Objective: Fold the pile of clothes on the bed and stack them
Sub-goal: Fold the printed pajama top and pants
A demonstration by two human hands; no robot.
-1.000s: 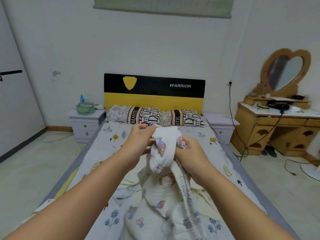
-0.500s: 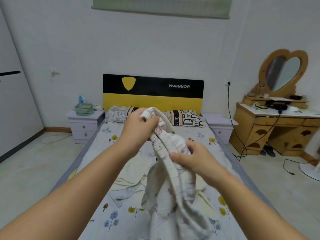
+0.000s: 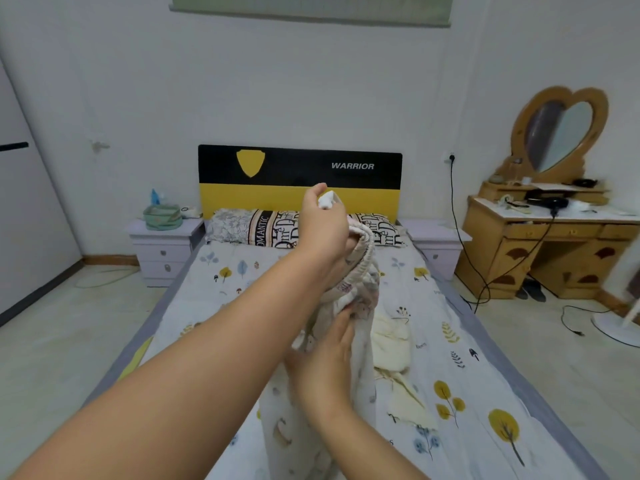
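Our left hand [image 3: 323,225] is raised and clenches the elastic waistband of the printed garment [image 3: 349,306]; its long axis hangs straight down from there toward us. Our right hand [image 3: 327,355], lower and nearer, pinches the soft, crinkled cotton mid-length. Right of both hands, a cream garment [image 3: 394,344] lies crumpled on the bed [image 3: 485,393].

There is a single view, worn on the person's head, standing at the foot end of the bed [image 3: 485,393] and facing along its length toward the headboard [image 3: 300,181] and the wall behind. It tilts forward and slightly down, so both forearms enter from the bottom edge (very near the lens). The wide angle bends the room's edges, taking in the bedside cabinet [image 3: 162,242] at left and the dressing worktop [image 3: 554,223] at right.
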